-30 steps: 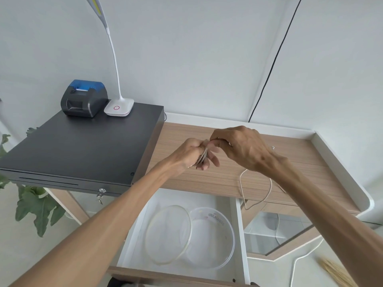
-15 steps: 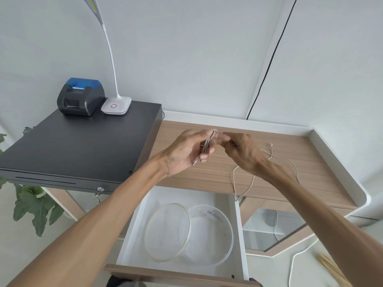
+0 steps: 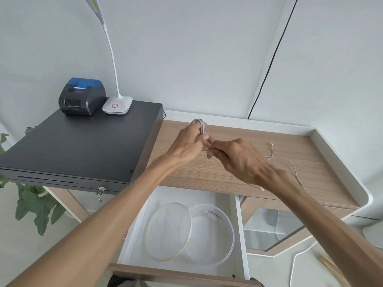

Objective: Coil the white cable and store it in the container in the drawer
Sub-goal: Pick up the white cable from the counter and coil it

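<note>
My left hand (image 3: 189, 142) holds a small bundle of loops of the white cable (image 3: 200, 126) upright above the wooden counter. My right hand (image 3: 238, 158) pinches the cable's strand right beside the left fingers. The loose tail (image 3: 291, 165) trails over the counter to the right, its end plug lying near the back. Below, the white drawer (image 3: 238, 220) stands pulled out. Inside it sits a round clear container (image 3: 215, 235) with its clear lid (image 3: 167, 230) leaning against its left side.
A black cash drawer (image 3: 83, 146) fills the left of the counter, carrying a small receipt printer (image 3: 81, 96) and a white lamp (image 3: 117, 105). The counter has a raised white rim (image 3: 339, 158) at the right. A plant (image 3: 35, 204) stands at lower left.
The loops in my left hand have turned upright and risen above the fingers. My right hand has slid down and right along the strand, and the hanging loop has been drawn up onto the counter.
</note>
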